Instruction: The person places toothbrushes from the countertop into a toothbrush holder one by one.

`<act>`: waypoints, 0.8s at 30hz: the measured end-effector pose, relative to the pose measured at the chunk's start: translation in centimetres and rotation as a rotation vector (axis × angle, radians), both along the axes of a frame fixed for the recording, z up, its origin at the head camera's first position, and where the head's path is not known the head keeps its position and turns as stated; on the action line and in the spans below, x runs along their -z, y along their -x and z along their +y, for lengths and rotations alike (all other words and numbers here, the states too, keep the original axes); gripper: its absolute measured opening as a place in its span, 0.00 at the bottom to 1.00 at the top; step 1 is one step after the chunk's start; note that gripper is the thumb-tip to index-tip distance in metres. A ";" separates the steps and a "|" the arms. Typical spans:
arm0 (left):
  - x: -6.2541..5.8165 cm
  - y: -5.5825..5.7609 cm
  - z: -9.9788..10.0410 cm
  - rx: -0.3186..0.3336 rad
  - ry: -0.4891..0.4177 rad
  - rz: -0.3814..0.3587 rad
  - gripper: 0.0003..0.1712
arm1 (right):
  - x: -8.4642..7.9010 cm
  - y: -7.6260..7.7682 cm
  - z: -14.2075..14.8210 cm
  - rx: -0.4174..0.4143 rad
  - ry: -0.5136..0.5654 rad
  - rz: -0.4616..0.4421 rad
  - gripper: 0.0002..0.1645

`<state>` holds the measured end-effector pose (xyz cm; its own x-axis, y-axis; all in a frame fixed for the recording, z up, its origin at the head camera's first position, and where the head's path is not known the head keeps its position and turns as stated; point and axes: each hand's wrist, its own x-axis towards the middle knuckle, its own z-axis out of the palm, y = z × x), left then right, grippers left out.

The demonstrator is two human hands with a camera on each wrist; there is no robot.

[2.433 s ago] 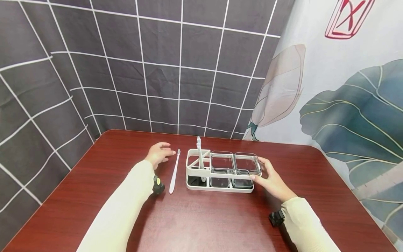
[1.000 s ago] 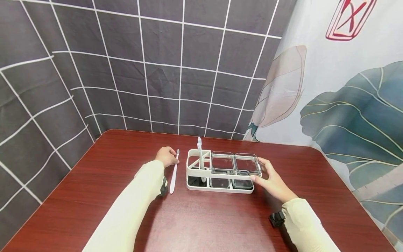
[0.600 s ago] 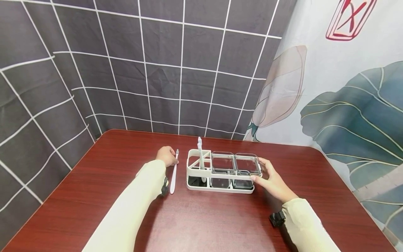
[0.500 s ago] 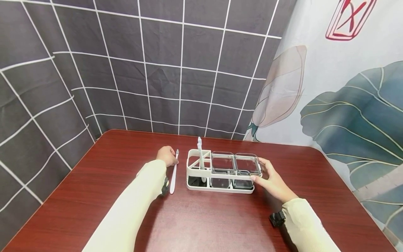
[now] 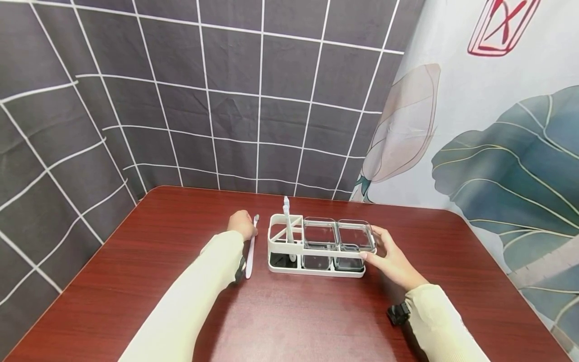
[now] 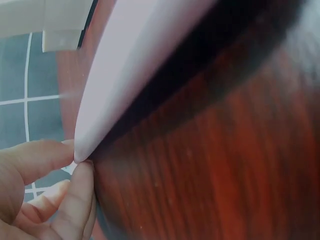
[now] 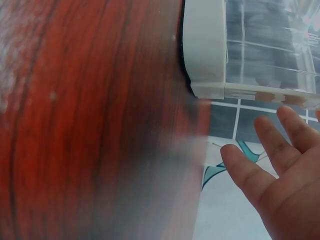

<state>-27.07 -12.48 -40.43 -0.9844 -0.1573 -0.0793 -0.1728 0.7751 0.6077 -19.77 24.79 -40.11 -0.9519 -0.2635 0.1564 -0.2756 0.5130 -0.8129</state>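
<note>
My left hand (image 5: pixel 242 224) pinches a white toothbrush (image 5: pixel 251 254) near its bristle end, left of the holder. In the left wrist view the thumb and fingers close on the toothbrush (image 6: pixel 120 70), whose handle looms large over the tabletop. A white toothbrush holder (image 5: pixel 285 248) stands to the right, with another toothbrush (image 5: pixel 288 223) upright in its left section. Two clear cups sit in its other sections. My right hand (image 5: pixel 392 259) grips the holder's right end, thumb at the front and fingers behind. In the right wrist view several fingers (image 7: pixel 247 172) extend apart beside the holder (image 7: pixel 204 50).
Everything stands on a reddish-brown wooden table (image 5: pixel 289 322). A dark grey curtain with white grid lines (image 5: pixel 230 120) hangs behind and to the left. On the right hangs a white cloth with large leaf prints (image 5: pixel 511 161).
My left hand has moved right from beside the toothbrush and taken hold of it; the brush has shifted only slightly. The right hand and the holder have stayed in place.
</note>
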 end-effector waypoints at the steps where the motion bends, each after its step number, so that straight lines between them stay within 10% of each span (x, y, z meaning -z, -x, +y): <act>1: 0.0 0.0 0.0 -0.001 0.000 0.001 0.15 | 0.0 0.0 0.0 0.001 -0.005 0.000 0.40; 7: 0.4 0.3 -0.2 -0.017 -0.038 -0.003 0.14 | 0.0 0.0 -0.1 0.014 -0.021 0.004 0.40; 24: 0.7 0.6 -1.1 -0.123 -0.537 -0.074 0.16 | 0.0 0.1 0.0 0.006 -0.012 -0.004 0.40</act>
<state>-27.63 -13.63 -41.09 -0.9501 -0.1891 -0.2480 -0.2995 0.3312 0.8948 -19.91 24.82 -40.12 -0.9540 -0.2598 0.1494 -0.2694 0.5247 -0.8075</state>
